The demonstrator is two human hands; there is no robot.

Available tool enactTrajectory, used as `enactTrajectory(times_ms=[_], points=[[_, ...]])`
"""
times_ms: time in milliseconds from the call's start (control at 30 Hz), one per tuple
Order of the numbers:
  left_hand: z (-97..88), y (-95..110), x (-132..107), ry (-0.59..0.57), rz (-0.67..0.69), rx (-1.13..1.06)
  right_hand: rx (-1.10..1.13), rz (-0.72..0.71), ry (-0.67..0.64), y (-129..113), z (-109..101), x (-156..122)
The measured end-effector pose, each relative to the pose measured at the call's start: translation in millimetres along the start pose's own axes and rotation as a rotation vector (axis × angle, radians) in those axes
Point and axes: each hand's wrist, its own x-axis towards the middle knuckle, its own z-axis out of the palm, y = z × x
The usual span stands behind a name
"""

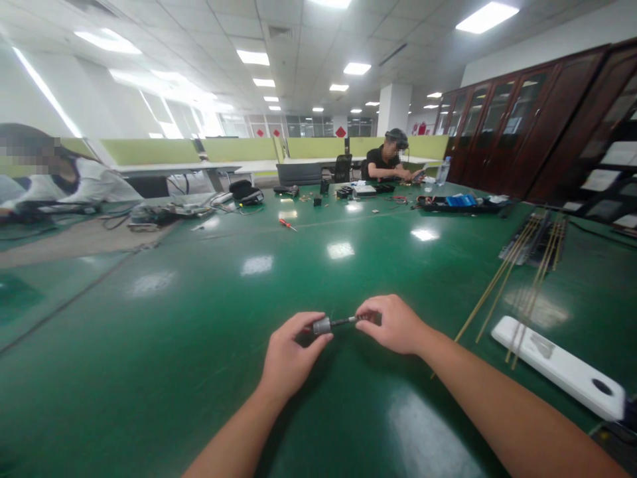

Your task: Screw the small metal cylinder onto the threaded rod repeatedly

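Observation:
Above the green table, my left hand (293,348) pinches a small grey cylinder (322,325) that looks like a small motor, with thumb and forefinger on either side of it. A thin dark rod (343,322) sticks out from the cylinder toward the right. At the rod's light-coloured far end, the fingers of my right hand (393,324) are closed around it. A bit of red shows beside the left fingers, at the cylinder's back. What lies within the right fingertips is partly hidden.
On the green table (209,299) lie a red screwdriver (287,224), a long white case (557,365) and thin yellowish rods (497,279) at right. A black tray (458,204) and a bottle (442,171) stand farther back. Two people sit at the table, far side and left.

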Motion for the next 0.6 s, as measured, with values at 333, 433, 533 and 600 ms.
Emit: enactTrajectory(times_ms=[333,433,533,600], points=[[-5.1,4.1,2.9,0.263,-0.405,-0.321,0.032,0.040,-0.008,5.9,-3.1,2.4],[-15.8,8.3,4.8,0.404,-0.546,-0.734,0.053,0.063,-0.008,9.2,-2.5,3.4],[-46.8,12.9,-8.5,0.491,-0.630,-0.887,0.082,0.088,-0.003,11.3,-0.2,3.1],[-79.5,14.7,-32.1,0.544,-0.692,-0.828,0.095,0.091,-0.013,10.4,1.8,1.8]])
